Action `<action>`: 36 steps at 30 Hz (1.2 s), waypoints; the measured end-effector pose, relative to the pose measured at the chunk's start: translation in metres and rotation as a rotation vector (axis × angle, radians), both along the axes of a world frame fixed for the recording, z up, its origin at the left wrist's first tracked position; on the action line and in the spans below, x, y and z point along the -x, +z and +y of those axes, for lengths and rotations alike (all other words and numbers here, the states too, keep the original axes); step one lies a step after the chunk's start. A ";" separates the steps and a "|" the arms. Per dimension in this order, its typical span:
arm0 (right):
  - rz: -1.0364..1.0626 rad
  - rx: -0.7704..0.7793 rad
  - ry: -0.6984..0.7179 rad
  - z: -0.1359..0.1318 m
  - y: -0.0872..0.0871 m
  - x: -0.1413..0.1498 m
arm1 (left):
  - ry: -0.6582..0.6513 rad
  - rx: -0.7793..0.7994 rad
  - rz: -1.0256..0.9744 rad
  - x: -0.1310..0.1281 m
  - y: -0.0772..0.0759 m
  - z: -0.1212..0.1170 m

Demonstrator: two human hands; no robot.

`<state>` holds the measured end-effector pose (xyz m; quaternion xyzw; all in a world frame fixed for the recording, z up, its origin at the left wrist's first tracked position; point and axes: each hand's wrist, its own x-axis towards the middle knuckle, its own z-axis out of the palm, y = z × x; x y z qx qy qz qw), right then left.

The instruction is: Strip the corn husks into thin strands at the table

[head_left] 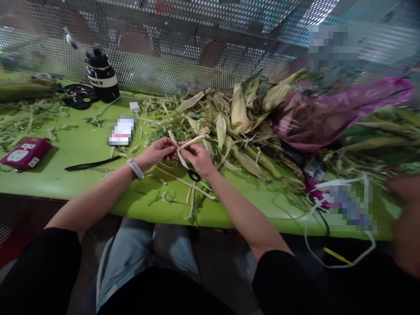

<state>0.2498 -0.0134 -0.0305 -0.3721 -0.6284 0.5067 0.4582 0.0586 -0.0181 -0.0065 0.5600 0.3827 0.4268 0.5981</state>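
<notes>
My left hand [158, 152] and my right hand [198, 160] meet over the green table, fingertips pinched close together. Between them are pale corn husk strips [182, 160] that cross each other; one end points up and another slants to the upper right. Both hands are closed on these strips. A black ring [194, 175], which looks like a scissors handle, shows just below my right hand. Loose husk strips [183, 178] lie on the table nearer to me. Just beyond my hands spreads a heap of dried corn husks [241, 111].
At left are a purple power socket block [26, 153], a phone [122, 131], a black strap [93, 164] and a dark bottle [101, 76]. A pink plastic bag [315, 116] and white cables [341, 262] are at right, near another person's arm [407, 223]. Perforated metal mesh [183, 52] stands behind.
</notes>
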 end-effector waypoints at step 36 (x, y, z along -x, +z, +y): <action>-0.036 -0.046 -0.100 0.000 0.020 -0.009 | -0.069 -0.044 0.009 -0.017 -0.003 -0.013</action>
